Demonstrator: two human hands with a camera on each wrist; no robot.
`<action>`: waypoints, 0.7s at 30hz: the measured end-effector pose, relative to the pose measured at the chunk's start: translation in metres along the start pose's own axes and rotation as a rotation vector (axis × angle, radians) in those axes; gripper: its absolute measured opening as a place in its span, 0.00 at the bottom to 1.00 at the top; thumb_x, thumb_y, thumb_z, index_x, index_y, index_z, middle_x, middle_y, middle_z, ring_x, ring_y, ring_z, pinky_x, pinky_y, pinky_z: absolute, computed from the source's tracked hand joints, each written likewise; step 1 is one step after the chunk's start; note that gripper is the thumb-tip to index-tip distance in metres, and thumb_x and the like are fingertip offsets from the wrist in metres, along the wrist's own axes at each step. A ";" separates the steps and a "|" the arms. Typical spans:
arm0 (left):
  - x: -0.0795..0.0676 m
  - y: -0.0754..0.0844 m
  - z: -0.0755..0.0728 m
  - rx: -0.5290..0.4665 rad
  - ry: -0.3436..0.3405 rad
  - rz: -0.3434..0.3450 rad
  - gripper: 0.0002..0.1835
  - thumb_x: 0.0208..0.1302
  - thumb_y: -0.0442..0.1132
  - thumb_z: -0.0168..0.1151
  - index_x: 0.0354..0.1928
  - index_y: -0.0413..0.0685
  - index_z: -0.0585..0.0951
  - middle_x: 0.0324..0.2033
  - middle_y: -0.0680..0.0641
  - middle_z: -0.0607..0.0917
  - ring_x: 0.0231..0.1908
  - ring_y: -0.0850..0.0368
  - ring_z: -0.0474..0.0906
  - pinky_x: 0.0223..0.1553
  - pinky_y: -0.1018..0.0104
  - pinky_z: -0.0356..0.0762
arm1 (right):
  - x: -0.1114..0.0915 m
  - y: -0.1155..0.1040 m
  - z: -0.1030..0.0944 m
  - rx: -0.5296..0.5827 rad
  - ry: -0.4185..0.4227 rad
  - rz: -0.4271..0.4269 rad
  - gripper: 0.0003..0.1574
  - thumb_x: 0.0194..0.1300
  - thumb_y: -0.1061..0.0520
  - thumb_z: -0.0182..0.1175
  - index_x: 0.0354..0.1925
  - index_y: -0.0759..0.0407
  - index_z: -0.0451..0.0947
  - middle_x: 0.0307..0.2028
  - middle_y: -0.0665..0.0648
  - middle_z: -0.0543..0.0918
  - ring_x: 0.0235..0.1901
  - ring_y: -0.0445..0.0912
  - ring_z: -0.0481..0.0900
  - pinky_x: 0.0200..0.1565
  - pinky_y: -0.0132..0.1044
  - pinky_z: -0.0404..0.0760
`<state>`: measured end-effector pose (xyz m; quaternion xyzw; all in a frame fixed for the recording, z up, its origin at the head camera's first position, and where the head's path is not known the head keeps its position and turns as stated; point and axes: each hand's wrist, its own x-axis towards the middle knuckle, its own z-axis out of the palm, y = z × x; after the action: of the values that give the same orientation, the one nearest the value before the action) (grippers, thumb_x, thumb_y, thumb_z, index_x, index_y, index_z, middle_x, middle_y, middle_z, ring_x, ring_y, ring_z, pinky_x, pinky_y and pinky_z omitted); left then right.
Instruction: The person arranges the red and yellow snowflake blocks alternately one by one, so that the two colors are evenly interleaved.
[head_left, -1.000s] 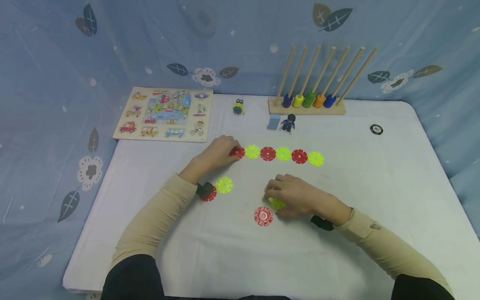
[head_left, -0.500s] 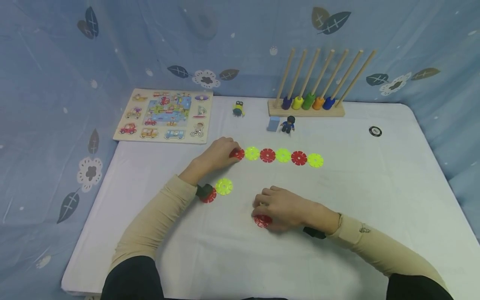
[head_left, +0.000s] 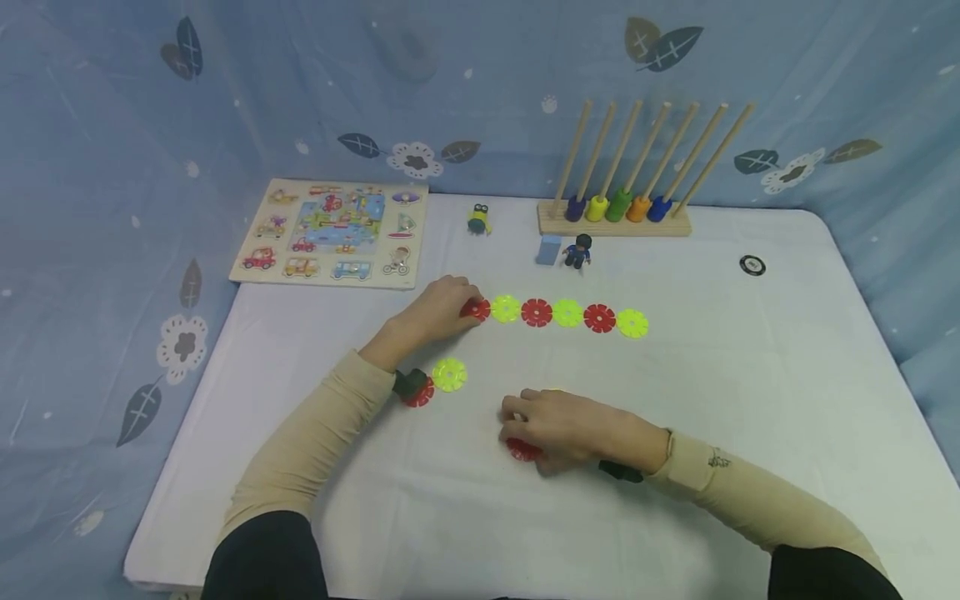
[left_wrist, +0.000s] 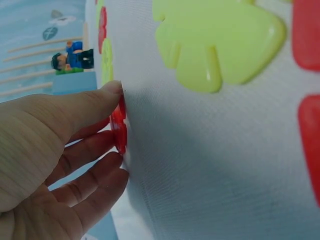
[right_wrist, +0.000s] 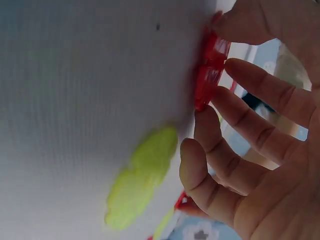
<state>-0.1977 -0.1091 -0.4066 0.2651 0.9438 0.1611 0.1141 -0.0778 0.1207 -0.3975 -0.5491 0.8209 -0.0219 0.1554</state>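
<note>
My left hand [head_left: 438,310] pinches a red flower-shaped plastic disc [head_left: 477,310] by its edges, thumb on one side and fingertips on the other. That disc ends a row of alternating red and yellow-green discs [head_left: 506,309] on the left. Nearer the front of the table, my right hand [head_left: 573,429] grips another red disc [right_wrist: 209,75] between thumb and fingertips, close over the white cloth. A yellow-green disc [right_wrist: 142,175] lies beside its fingers, mostly hidden by the hand in the head view.
Below the left wrist lie a yellow-green disc [head_left: 449,375] and a partly covered red disc [head_left: 422,393]. Along the back are a puzzle board [head_left: 326,232], small figures [head_left: 577,251], a blue block [head_left: 548,250] and a peg rack [head_left: 615,223]. A black round piece [head_left: 752,265] lies right.
My right hand has moved left and toward me, away from the yellow-green disc and onto the red one. The left hand stays at its disc.
</note>
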 end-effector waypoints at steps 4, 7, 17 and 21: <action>0.000 0.000 0.000 -0.002 -0.003 -0.001 0.20 0.61 0.44 0.67 0.54 0.46 0.80 0.45 0.46 0.82 0.49 0.52 0.76 0.53 0.60 0.76 | -0.007 0.011 -0.009 0.069 0.024 0.066 0.36 0.46 0.47 0.75 0.54 0.46 0.75 0.51 0.50 0.77 0.49 0.44 0.76 0.47 0.34 0.83; 0.001 -0.001 0.001 -0.004 -0.003 -0.001 0.20 0.61 0.44 0.67 0.54 0.45 0.80 0.45 0.46 0.82 0.48 0.52 0.76 0.52 0.61 0.76 | -0.018 0.026 -0.015 0.100 0.077 0.139 0.37 0.45 0.47 0.76 0.55 0.47 0.75 0.51 0.50 0.79 0.50 0.44 0.77 0.48 0.37 0.83; 0.004 0.000 0.001 -0.012 -0.005 0.004 0.20 0.61 0.43 0.67 0.53 0.44 0.80 0.43 0.46 0.82 0.45 0.53 0.76 0.50 0.62 0.76 | -0.073 0.088 -0.011 0.150 0.172 0.459 0.34 0.42 0.50 0.76 0.51 0.50 0.79 0.48 0.52 0.80 0.43 0.45 0.78 0.43 0.40 0.83; 0.003 0.000 0.001 -0.007 -0.001 -0.004 0.20 0.60 0.44 0.67 0.53 0.44 0.80 0.43 0.46 0.83 0.44 0.53 0.76 0.49 0.62 0.77 | -0.096 0.110 -0.012 0.152 0.173 0.571 0.32 0.44 0.52 0.74 0.50 0.53 0.80 0.47 0.56 0.80 0.42 0.48 0.78 0.42 0.44 0.84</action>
<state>-0.1993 -0.1073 -0.4077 0.2632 0.9437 0.1639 0.1158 -0.1461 0.2499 -0.3870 -0.2791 0.9482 -0.0855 0.1254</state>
